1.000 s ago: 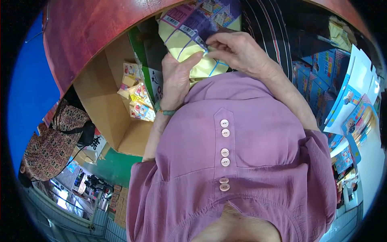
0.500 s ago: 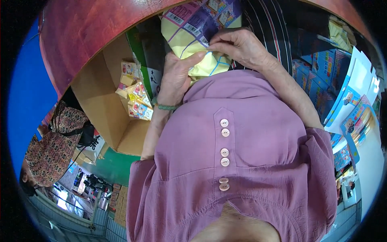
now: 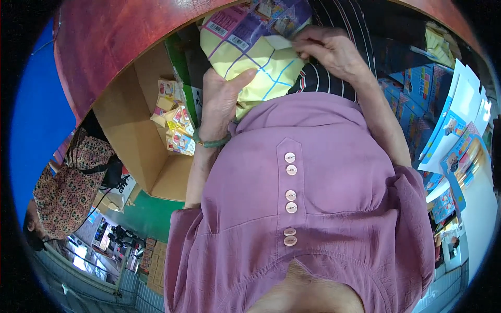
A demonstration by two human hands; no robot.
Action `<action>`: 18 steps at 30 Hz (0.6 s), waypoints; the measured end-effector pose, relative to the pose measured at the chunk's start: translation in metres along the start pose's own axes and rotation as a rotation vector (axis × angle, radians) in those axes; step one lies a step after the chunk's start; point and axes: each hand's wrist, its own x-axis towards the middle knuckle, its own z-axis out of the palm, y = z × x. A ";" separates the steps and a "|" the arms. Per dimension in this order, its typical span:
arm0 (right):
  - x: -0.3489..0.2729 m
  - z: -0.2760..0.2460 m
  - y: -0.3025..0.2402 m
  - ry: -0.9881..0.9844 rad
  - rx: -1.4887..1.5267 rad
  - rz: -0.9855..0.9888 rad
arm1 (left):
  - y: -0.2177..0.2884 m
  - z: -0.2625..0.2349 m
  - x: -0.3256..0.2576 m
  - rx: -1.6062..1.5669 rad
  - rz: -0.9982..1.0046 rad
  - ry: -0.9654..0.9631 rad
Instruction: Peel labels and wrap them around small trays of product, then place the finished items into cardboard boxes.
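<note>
1. Glossy dark-red tabletop (image 3: 120, 36): arched across the top.
2. Open brown cardboard carton (image 3: 125, 99): stood at the left, small printed packets (image 3: 180, 122) inside.
3. Pale-yellow and purple printed sheet (image 3: 245, 60), blue-lined: lay between both hands, above the lap.
4. Left hand (image 3: 222, 94): gripped the sheet's left side, thumb on top.
5. Right hand (image 3: 334, 55): pinched a pale flap (image 3: 277, 42) at its right edge.
6. Green beaded bracelet (image 3: 211, 143): circled the left wrist.

Hands (image 3: 221, 96) gripping yellow printed packaging (image 3: 253, 60), purple buttoned shirt (image 3: 318, 193), cardboard box (image 3: 128, 112) at left
</note>
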 end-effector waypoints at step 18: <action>-0.110 -0.111 -0.053 0.902 0.414 0.148 | -0.014 -0.016 0.018 0.071 -0.044 0.118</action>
